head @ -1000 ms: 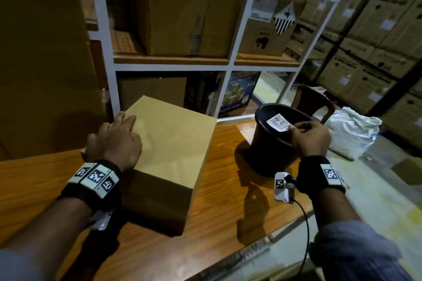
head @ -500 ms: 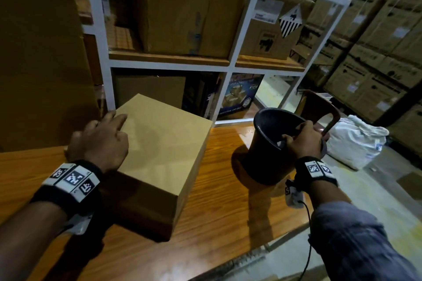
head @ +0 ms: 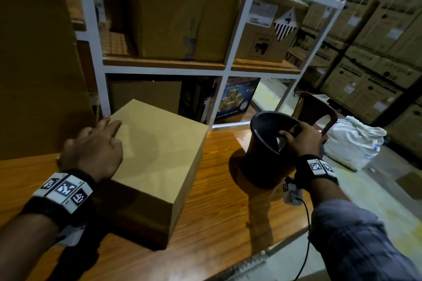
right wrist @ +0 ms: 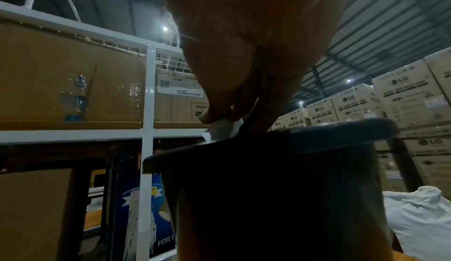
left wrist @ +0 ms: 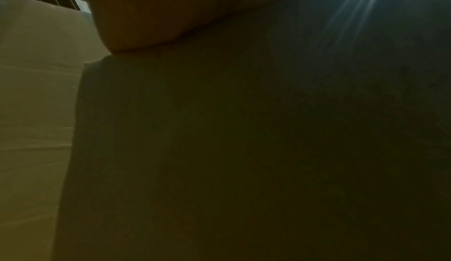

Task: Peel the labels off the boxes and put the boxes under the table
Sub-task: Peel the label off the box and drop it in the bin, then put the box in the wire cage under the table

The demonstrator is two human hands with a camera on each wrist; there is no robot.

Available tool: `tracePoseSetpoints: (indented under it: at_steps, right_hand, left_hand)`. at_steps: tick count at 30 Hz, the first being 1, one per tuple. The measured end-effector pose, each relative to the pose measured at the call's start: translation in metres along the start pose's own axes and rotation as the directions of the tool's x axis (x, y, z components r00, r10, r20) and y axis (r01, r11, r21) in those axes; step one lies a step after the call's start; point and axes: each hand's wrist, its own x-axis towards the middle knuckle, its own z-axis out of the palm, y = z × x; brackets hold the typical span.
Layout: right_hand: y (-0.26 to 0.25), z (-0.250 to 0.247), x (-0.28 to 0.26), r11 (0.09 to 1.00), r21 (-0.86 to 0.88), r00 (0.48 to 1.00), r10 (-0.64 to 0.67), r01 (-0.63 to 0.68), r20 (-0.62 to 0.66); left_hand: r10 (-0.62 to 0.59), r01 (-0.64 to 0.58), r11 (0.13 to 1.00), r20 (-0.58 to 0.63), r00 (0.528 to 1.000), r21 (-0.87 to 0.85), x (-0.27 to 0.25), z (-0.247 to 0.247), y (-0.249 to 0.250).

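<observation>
plain box (head: 157, 153) under flat left fingers (head: 112, 124); right fingers (right wrist: 219, 110) pinching white label (right wrist: 220, 132); lg cartons (right wrist: 402, 95) behind

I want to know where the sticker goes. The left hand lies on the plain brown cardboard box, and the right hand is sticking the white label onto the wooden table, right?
Not quite. The right hand holds the white label at the rim of the black plastic bin, not on the wooden table; the right wrist view shows it. The left hand does lie on the plain brown cardboard box.
</observation>
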Motion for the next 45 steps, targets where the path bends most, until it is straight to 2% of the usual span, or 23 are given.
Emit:
tracePoseSetpoints:
  at_steps: [4, 9, 19, 23, 29, 32, 36, 39, 41, 45]
  right_hand:
    - [-0.004, -0.006, 0.001, 1.0, -0.022, 1.0, -0.007, 0.007, 0.015]
    - [-0.003, -0.013, 0.0, 0.996, -0.074, 0.999, -0.044, 0.043, -0.002]
    - [0.0, -0.017, 0.004, 0.995, -0.103, 1.0, -0.002, 0.002, -0.001]
    - [-0.021, -0.013, -0.006, 0.991, -0.117, 0.997, -0.065, 0.07, 0.046]
    - [-0.079, -0.007, -0.043, 0.982, -0.019, 0.979, -0.188, 0.19, 0.082]
    - [-0.112, -0.005, -0.071, 0.962, 0.121, 0.958, -0.26, 0.245, 0.118]
    - [-0.151, -0.003, -0.129, 0.897, 0.315, 0.89, -0.391, 0.311, 0.235]
    - [-0.167, 0.01, -0.168, 0.891, 0.324, 0.812, -0.433, 0.318, 0.392]
    - [-0.173, 0.018, -0.186, 0.906, 0.308, 0.773, -0.412, 0.291, 0.482]
    - [-0.179, 0.013, -0.207, 0.935, 0.282, 0.793, -0.336, 0.216, 0.509]
  left_hand:
    - [-0.007, 0.007, 1.0, 0.02, 1.0, 0.017, 0.001, 0.0, 0.002]
    - [-0.005, 0.006, 1.0, -0.01, 1.0, 0.01, 0.002, 0.004, 0.004]
    - [-0.031, 0.031, 0.999, -0.013, 0.999, 0.015, 0.005, 0.007, 0.012]
    - [-0.038, 0.038, 0.999, -0.009, 0.999, 0.001, 0.006, 0.007, 0.014]
    - [-0.04, 0.04, 0.999, -0.012, 0.999, -0.036, 0.003, 0.004, 0.015]
    - [-0.032, 0.031, 0.998, -0.016, 0.999, -0.049, 0.002, 0.002, 0.015]
    - [0.008, -0.009, 0.997, -0.014, 1.0, -0.071, 0.002, 0.001, 0.01]
    - [0.063, -0.063, 0.992, -0.002, 0.998, -0.11, 0.001, -0.003, 0.006]
    - [0.09, -0.091, 0.982, -0.013, 0.996, -0.165, -0.001, -0.006, 0.0]
    - [0.166, -0.175, 0.859, -0.062, 0.984, -0.481, -0.008, -0.018, -0.02]
